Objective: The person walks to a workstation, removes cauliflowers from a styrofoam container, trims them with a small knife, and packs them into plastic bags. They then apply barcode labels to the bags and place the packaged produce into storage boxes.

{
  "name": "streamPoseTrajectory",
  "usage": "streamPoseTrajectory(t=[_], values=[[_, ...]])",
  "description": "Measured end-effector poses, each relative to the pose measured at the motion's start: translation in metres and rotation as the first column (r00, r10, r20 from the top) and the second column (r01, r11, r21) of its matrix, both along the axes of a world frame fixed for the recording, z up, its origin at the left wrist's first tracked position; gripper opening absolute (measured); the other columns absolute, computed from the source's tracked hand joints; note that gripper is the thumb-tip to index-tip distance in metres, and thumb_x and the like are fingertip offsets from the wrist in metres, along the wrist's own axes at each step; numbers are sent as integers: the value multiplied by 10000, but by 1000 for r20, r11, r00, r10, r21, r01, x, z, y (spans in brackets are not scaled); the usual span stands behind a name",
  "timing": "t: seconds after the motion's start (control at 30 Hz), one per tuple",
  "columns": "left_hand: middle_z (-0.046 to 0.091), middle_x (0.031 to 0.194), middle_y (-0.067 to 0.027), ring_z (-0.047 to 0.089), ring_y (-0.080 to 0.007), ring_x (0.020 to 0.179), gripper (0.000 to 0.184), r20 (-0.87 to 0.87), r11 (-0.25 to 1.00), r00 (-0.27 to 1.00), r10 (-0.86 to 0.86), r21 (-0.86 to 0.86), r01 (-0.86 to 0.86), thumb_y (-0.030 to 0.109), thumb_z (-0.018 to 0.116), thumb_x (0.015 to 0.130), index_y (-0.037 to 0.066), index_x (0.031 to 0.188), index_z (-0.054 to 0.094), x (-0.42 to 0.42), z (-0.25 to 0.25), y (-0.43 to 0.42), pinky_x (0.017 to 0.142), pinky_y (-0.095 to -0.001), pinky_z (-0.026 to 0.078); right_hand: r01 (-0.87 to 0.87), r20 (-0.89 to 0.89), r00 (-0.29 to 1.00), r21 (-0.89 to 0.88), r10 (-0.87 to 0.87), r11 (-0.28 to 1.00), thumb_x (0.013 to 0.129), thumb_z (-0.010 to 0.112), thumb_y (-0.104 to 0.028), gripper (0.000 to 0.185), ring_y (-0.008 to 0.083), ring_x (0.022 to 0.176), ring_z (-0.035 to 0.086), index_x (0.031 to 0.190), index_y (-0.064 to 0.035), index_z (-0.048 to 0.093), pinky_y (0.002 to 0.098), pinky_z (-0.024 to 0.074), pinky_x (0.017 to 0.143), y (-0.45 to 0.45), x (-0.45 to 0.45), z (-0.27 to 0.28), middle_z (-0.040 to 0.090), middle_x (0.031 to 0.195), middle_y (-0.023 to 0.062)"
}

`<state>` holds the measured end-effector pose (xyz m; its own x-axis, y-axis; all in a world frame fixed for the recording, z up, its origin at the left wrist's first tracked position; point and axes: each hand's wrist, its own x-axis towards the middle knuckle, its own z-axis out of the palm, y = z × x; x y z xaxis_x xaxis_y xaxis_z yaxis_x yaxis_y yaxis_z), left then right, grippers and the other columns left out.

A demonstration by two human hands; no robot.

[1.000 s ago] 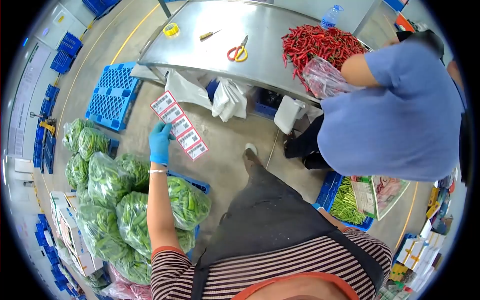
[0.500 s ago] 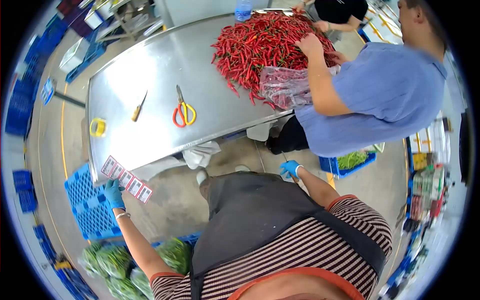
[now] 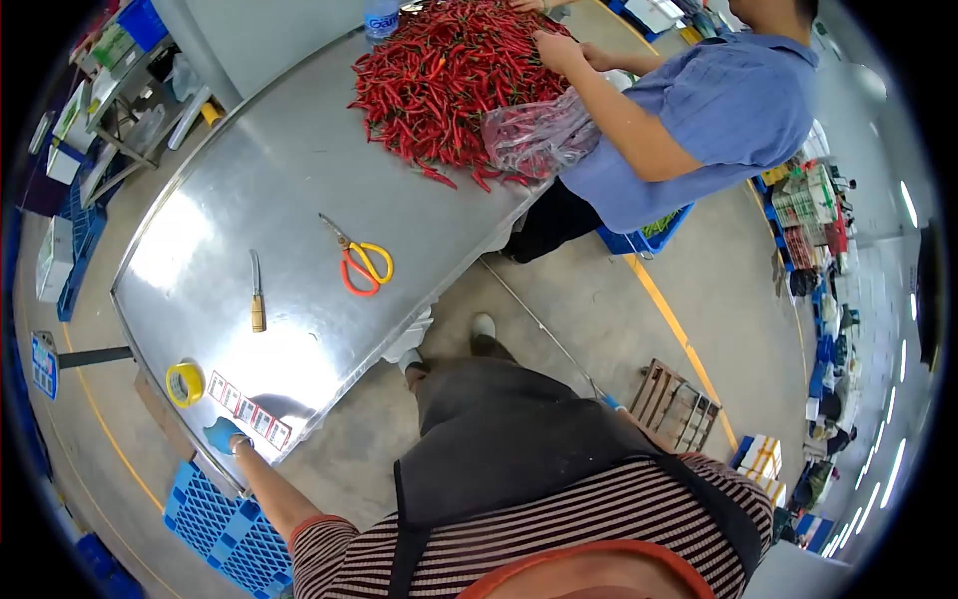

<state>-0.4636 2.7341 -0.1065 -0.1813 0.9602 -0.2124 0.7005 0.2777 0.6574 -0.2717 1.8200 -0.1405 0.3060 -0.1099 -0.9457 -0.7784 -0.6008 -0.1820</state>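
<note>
My left hand [image 3: 226, 436], in a blue glove, is at the near left corner of the steel table [image 3: 215, 265]. Its fingers are closed at the lower edge of a strip of printed labels [image 3: 249, 409], red-edged with black print, which is over the tabletop. Beside the strip is a roll of yellow tape [image 3: 185, 383]. Farther in lie a knife with a wooden handle [image 3: 258, 311] and scissors with one red and one yellow handle [image 3: 367, 270]. My right hand [image 3: 612, 402], also blue-gloved, is low at my right side, mostly hidden; its fingers cannot be made out.
A heap of red chillies [image 3: 454, 85] covers the table's far end, with a clear plastic bag [image 3: 539, 135] and a water bottle [image 3: 381, 20]. A person in a blue shirt [image 3: 718, 110] reaches into the heap. Blue pallets [image 3: 225, 529] and a wooden pallet [image 3: 671, 407] are on the floor.
The view has turned and shifted. My left hand has brought the label strip over the table corner, beside the tape. My right hand has dropped back and is now less visible.
</note>
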Motion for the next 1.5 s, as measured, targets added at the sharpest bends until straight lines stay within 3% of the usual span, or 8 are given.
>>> streamPoseTrajectory(t=[0.07, 0.2, 0.33, 0.53, 0.97, 1.07, 1.37, 1.5], values=[[555, 1267, -254, 582, -328, 1122, 453, -501, 880, 865, -44, 390, 271, 91, 493, 902, -52, 1330, 452, 42, 38, -39, 884, -407, 502, 93, 8, 996, -8, -93, 996, 911, 578, -302, 326, 263, 749, 661, 1092, -47, 669, 386, 534, 638, -2, -11, 12, 690, 976, 162], [560, 1284, -144, 552, -245, 1127, 447, 132, 861, 856, -500, 186, 474, 37, 470, 924, 45, 1371, 475, 160, 19, -181, 951, -334, 435, 229, 51, 972, 11, -230, 973, 912, 578, -296, 321, 263, 738, 657, 1097, -48, 667, 385, 530, 631, -10, -14, 9, 690, 965, 159], [603, 1194, -147, 582, -292, 1082, 403, 153, 88, 32, -988, 374, 923, 14, 496, 865, 59, 1259, 565, 251, -13, -361, 917, -375, 463, 312, 94, 943, 80, -319, 947, 914, 577, -291, 317, 264, 727, 652, 1101, -50, 664, 384, 526, 623, -33, -7, 6, 689, 954, 157], [655, 1080, -158, 634, -349, 946, 375, -55, -773, -803, -593, 319, 548, 206, 538, 864, 117, 1222, 609, 324, 31, -641, 821, -442, 512, 419, 93, 893, 184, -441, 889, 916, 577, -282, 311, 264, 711, 646, 1108, -52, 660, 381, 519, 611, -114, -21, -29, 688, 938, 153], [639, 1124, -155, 603, -363, 1024, 341, -40, -935, -943, -331, -118, 334, 256, 560, 881, 148, 1201, 614, 437, 2, -973, 869, -453, 490, 753, 220, 559, 270, -800, 600, 920, 576, -264, 300, 265, 675, 632, 1124, -58, 652, 377, 506, 586, -365, -225, -101, 685, 903, 144], [636, 1133, -157, 607, -370, 1009, 336, -120, -927, -947, -298, -202, 317, 246, 555, 871, 123, 1177, 619, 472, -15, -996, 860, -463, 495, 934, -62, 219, 301, -974, 191, 921, 576, -266, 304, 264, 651, 619, 1134, -61, 646, 371, 499, 569, -406, -160, -97, 683, 891, 149], [650, 1119, -180, 612, -372, 1028, 319, -192, -775, -933, -304, -520, 359, 268, 539, 870, 120, 1131, 650, 629, -34, -1195, 896, -471, 483, 954, -55, 152, 269, -987, 132, 910, 564, -274, 320, 217, 510, 502, 1155, -89, 653, 342, 431, 489, -618, 13, -64, 676, 892, 153], [656, 1119, -161, 623, -357, 1015, 302, -183, -834, -966, -183, -491, 251, 255, 532, 865, 111, 1100, 656, 697, -14, -1405, 866, -460, 501, 823, 230, 461, 249, -857, 510, 894, 577, -297, 289, 225, 547, 539, 1051, -80, 686, 353, 456, 520, -697, -24, -88, 664, 850, 137]])
